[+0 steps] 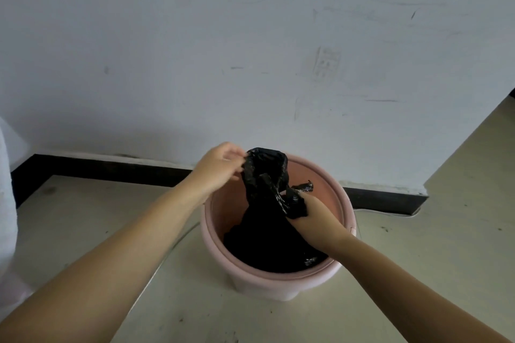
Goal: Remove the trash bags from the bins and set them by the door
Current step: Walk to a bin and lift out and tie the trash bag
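A black trash bag (267, 220) sits inside a round pink bin (250, 273) on the floor near the wall. The bag's top is gathered up above the bin's rim. My left hand (220, 164) pinches the upper left edge of the bag at its raised top. Lower down, over the bin's opening, my right hand (309, 214) grips a twisted strand of the bag; its fingers are partly hidden by the plastic. The bag's lower part fills the bottom of the bin.
A scuffed white wall (250, 50) with a dark skirting board (111, 170) stands right behind the bin. Beige floor (446, 231) spreads around it and runs past the wall's corner at the right. A pale object (7, 203) shows at the left edge.
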`<move>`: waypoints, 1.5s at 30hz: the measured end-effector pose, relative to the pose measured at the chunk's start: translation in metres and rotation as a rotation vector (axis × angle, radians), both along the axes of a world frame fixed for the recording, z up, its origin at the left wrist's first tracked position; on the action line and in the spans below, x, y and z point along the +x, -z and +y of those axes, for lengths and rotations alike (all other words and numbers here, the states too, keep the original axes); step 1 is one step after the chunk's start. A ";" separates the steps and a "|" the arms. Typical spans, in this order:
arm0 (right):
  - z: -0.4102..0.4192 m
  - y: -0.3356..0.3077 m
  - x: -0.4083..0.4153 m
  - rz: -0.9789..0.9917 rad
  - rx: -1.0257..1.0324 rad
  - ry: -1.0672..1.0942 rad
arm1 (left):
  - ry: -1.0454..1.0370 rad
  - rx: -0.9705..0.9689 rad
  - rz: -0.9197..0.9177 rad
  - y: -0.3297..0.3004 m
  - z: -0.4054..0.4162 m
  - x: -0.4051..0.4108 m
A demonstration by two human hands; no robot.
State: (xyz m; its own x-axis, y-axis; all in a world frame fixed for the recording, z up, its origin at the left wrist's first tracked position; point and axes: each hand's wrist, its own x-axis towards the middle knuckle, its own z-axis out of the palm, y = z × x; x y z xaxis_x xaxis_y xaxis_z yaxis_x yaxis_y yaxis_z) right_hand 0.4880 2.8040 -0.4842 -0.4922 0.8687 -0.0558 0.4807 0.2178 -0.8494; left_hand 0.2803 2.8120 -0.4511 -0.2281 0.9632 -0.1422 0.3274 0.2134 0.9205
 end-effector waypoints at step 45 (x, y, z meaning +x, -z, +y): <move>0.038 -0.188 0.063 0.538 0.475 0.681 | -0.934 -0.085 -0.421 0.098 -0.011 -0.017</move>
